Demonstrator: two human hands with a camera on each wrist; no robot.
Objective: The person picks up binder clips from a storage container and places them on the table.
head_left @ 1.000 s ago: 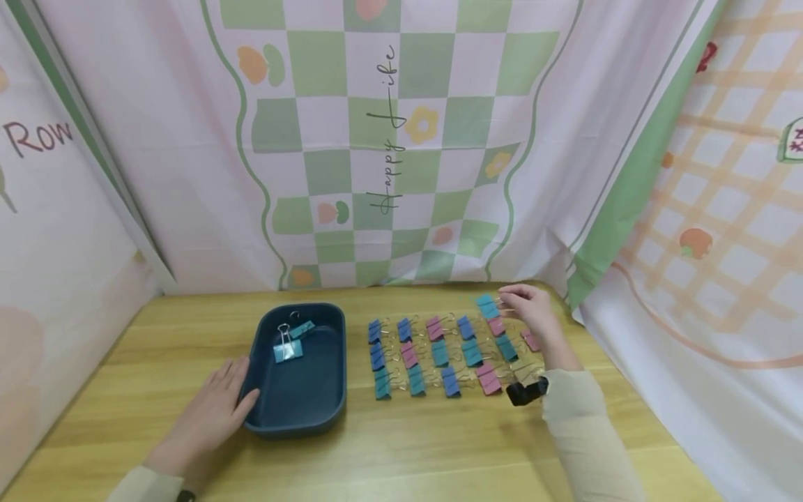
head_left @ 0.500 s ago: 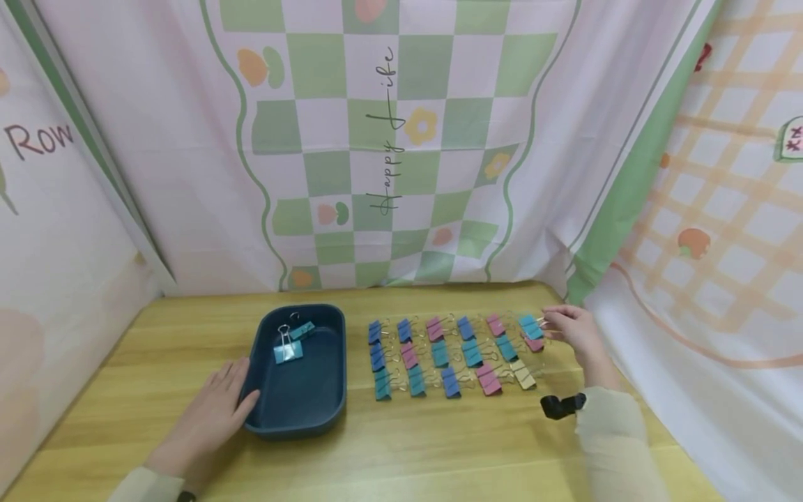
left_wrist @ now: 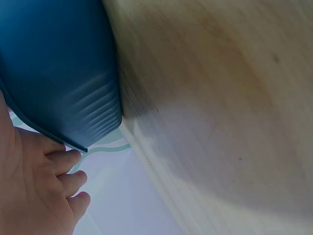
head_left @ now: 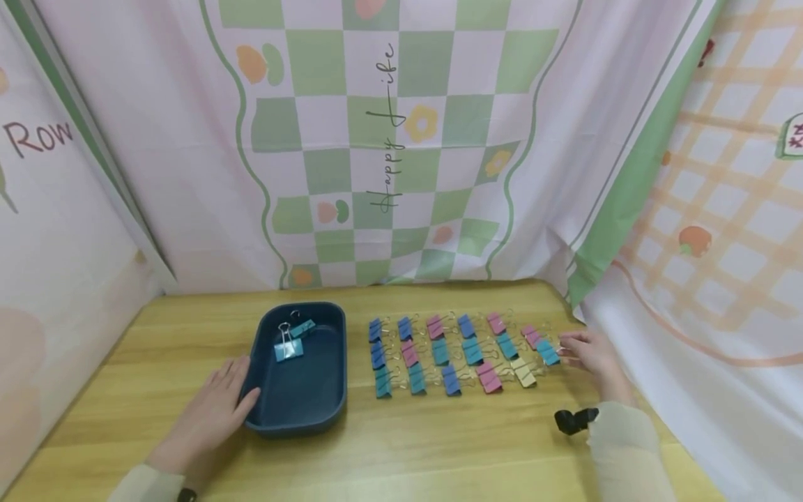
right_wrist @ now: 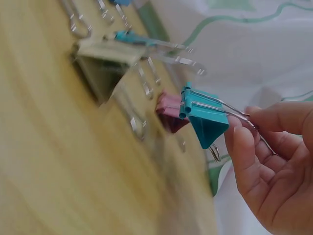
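My right hand (head_left: 594, 357) pinches a bright blue binder clip (head_left: 548, 353) by its wire handle at the right end of the clip rows. In the right wrist view, thumb and fingertips hold the silver handle while the blue body (right_wrist: 208, 120) points away from the palm, overlapping a pink binder clip (right_wrist: 168, 111). A cream binder clip (head_left: 523, 374) lies to the front left of the held one. On the other side, my left hand (head_left: 210, 408) rests along the left wall of a dark blue tray (head_left: 251, 390), thumb at the rim, fingers extended.
Two blue-teal binder clips (head_left: 288, 350) lie inside the tray, near its back. Between tray and right hand, several blue, teal and pink binder clips (head_left: 450, 381) are laid in three rows on the wooden table (head_left: 408, 446). A patterned curtain (head_left: 401, 258) hangs behind the table.
Carrying the blue binder clip, my right hand has moved from behind the rows to the right, then nearer to me, past the pink clip. My left hand and the tray stay put.
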